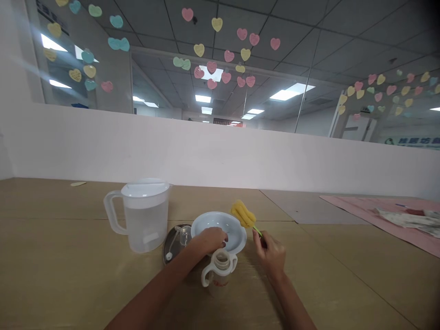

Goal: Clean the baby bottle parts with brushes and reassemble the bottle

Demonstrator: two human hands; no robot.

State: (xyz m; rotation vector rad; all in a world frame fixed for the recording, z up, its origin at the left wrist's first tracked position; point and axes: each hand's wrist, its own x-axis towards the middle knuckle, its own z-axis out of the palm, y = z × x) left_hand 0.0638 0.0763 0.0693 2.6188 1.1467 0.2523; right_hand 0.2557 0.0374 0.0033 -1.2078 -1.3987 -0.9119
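My right hand (pixel 271 254) grips the thin green handle of a bottle brush with a yellow sponge head (pixel 243 213), held up beside the bowl's right rim. Over the white bowl (pixel 237 229), my left hand (pixel 211 239) reaches in with curled fingers; whatever they pinch is hidden. A baby bottle (pixel 220 270) with two white side handles stands uncapped just in front of the bowl. Partly behind my left forearm lies a round dark metal dish (pixel 171 240), which holds a clear cap-like part (pixel 185 235) and a thin straw with a white end (pixel 169 256).
A translucent lidded pitcher (pixel 147 220) stands left of the dish, its handle facing left. At the far right a pink mat (pixel 360 211) carries a plastic-wrapped item (pixel 410 220). A low white wall (pixel 220 158) with glass above borders the table's back.
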